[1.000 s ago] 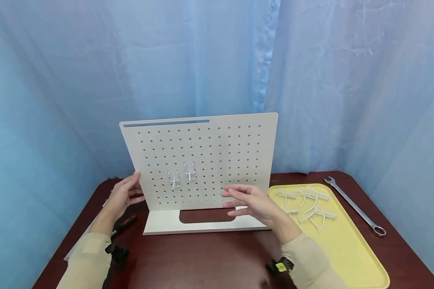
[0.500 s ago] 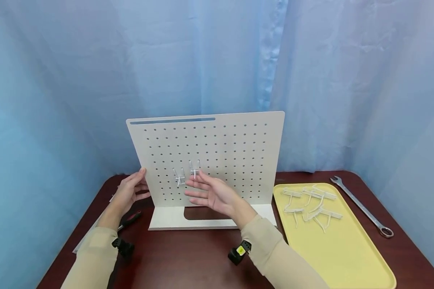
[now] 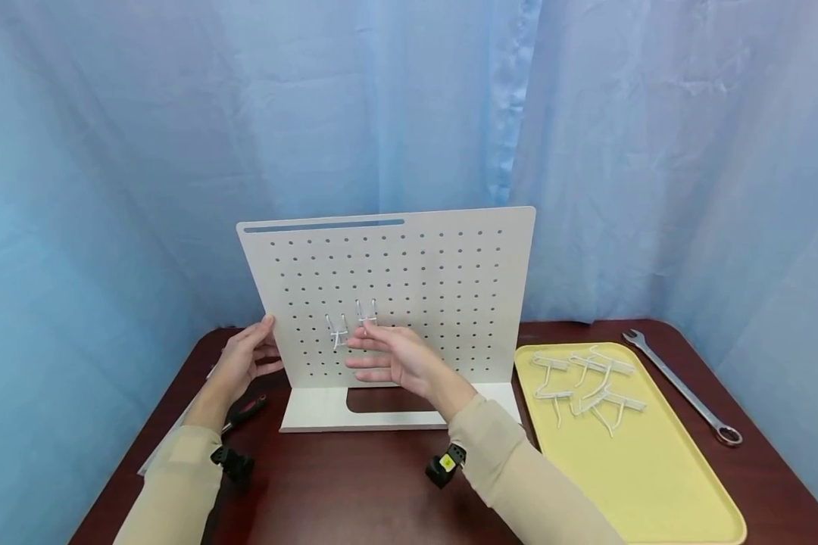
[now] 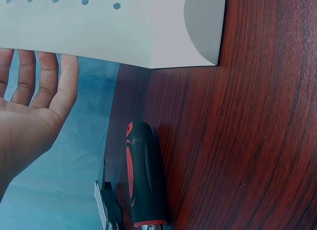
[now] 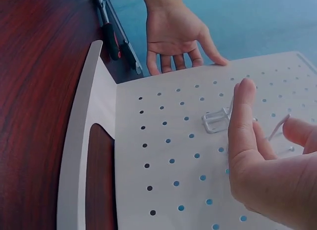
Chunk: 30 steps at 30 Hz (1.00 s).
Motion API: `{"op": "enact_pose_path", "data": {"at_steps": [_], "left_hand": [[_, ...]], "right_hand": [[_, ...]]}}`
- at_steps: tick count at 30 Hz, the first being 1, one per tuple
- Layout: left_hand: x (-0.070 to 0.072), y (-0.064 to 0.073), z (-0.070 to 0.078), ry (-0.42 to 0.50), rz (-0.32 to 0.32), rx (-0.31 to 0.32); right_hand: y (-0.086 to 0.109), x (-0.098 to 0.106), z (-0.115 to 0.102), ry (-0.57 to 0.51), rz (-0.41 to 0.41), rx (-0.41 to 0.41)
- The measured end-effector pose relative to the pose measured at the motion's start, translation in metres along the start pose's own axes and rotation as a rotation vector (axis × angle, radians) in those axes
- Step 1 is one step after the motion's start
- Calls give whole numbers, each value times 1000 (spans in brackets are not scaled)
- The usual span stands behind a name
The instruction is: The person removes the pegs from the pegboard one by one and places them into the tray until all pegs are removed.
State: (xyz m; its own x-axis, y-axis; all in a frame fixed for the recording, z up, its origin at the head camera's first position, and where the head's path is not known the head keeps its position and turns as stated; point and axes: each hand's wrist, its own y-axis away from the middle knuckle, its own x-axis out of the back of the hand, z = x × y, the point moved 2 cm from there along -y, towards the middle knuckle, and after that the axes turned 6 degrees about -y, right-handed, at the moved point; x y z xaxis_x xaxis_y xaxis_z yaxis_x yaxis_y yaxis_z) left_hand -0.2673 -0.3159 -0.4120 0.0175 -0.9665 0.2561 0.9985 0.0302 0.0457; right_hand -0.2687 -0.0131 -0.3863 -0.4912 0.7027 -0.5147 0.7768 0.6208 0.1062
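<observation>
Two-handed: with left hand [image 3: 241,362], grasping a white perforated pegboard [image 3: 443,295] by its left edge; with right hand [image 3: 405,359], touching its higher white wire hook [image 3: 367,319], unclear if pinching.

Near the centre of the frame, a white pegboard [image 3: 416,305], upright above its own flat base, rows of small round holes across the face, a long slot at upper left. Left of the middle, fitted into the holes, a white wire hook [image 3: 338,334]; beside it, slightly higher, a second hook [image 3: 366,319], partly hidden.
</observation>
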Motion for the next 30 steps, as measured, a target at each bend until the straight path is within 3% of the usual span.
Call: {"op": "enact_pose_path", "data": {"at_steps": [12,30], "left_hand": [[2,5,0,8,-1,4],[0,0,0,-26,0,-3]], "right_hand": [[-6,-8,-4,32,55,2],[-9,-1,-3,25,71,-15]]}}
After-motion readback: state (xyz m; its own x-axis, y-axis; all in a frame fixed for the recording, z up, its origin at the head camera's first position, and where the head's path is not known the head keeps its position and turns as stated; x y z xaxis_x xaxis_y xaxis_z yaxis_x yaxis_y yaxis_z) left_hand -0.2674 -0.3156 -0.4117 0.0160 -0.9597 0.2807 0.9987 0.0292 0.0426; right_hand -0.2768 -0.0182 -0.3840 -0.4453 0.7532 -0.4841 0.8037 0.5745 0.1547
